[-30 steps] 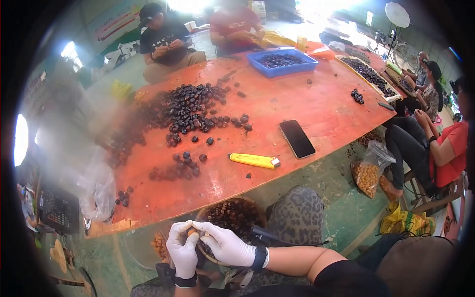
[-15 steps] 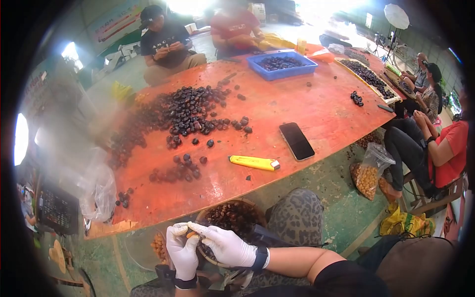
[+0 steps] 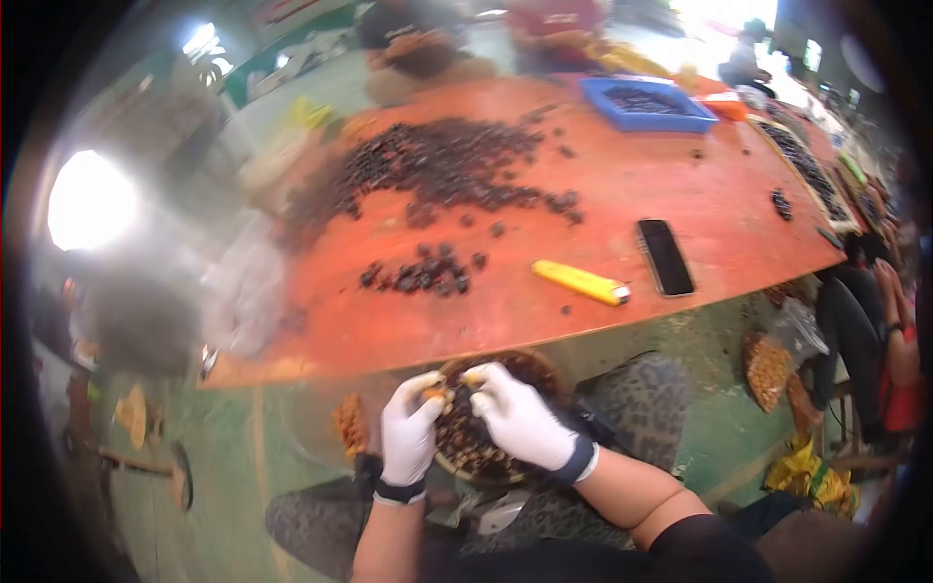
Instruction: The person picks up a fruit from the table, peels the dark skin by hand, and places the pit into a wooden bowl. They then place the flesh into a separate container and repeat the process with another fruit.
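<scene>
L hand (image 3: 409, 439): grip clamped on orange piece (image 3: 434, 394); R hand (image 3: 525, 420): can't tell; basket (image 3: 478, 477) sits beneath, nr bench (image 3: 437, 332) edge, prob. as catch-all.

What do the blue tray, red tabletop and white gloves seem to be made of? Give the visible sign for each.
Blue tray: probably smooth plastic, judging by its even colour and straight rim.
Red tabletop: perhaps painted board with a worn sheen, since its colour is patchy.
White gloves: likely thin rubber, matt, as they cling closely.
</scene>
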Action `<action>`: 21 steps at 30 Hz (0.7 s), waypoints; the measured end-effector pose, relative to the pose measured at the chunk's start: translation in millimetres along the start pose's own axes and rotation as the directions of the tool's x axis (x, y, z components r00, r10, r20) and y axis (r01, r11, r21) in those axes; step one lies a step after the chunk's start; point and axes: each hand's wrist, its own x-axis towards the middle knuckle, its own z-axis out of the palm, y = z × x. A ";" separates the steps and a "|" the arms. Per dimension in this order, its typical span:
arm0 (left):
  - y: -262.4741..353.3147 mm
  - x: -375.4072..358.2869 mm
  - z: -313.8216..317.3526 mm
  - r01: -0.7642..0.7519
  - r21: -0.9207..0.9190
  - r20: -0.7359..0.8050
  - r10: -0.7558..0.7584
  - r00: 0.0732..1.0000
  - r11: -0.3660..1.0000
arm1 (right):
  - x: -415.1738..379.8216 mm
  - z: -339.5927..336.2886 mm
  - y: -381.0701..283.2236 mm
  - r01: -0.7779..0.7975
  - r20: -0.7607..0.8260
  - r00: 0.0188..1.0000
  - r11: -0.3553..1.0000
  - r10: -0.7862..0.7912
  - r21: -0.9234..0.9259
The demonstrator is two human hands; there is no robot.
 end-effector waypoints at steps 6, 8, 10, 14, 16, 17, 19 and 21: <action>-3.2 3.5 3.8 -0.048 -0.142 0.012 0.050 0.999 0.989 | -8.4 5.8 -7.2 0.075 0.094 0.994 0.988 -0.063 -0.132; -8.1 4.0 -2.3 -0.054 -0.113 0.044 0.059 0.997 0.992 | -8.7 6.3 -10.5 0.065 0.124 0.991 0.984 -0.045 -0.163; -9.4 3.9 -2.2 -0.061 -0.112 0.074 0.069 0.995 0.992 | -7.6 6.0 -10.6 0.087 0.138 0.989 0.976 -0.060 -0.202; -9.2 1.4 -1.2 -0.043 -0.092 0.041 0.047 0.998 0.995 | -6.2 6.7 -10.0 0.113 0.132 0.987 0.976 -0.089 -0.187; -7.9 1.0 -2.2 -0.032 -0.083 0.042 0.035 0.999 0.996 | -5.8 6.6 -12.2 0.114 0.127 0.988 0.977 -0.092 -0.178; -5.8 0.3 -1.2 -0.059 -0.026 0.049 0.060 0.997 0.998 | -5.3 6.7 -11.1 0.123 0.116 0.988 0.980 -0.106 -0.158; 1.3 -2.0 3.1 -0.113 0.088 0.068 0.107 0.992 0.990 | -4.6 6.9 -8.6 0.142 0.095 0.987 0.982 -0.131 -0.120; 6.3 -1.1 2.0 -0.103 0.102 0.095 0.093 0.991 0.989 | -4.5 7.1 -9.1 0.140 0.105 0.986 0.986 -0.131 -0.091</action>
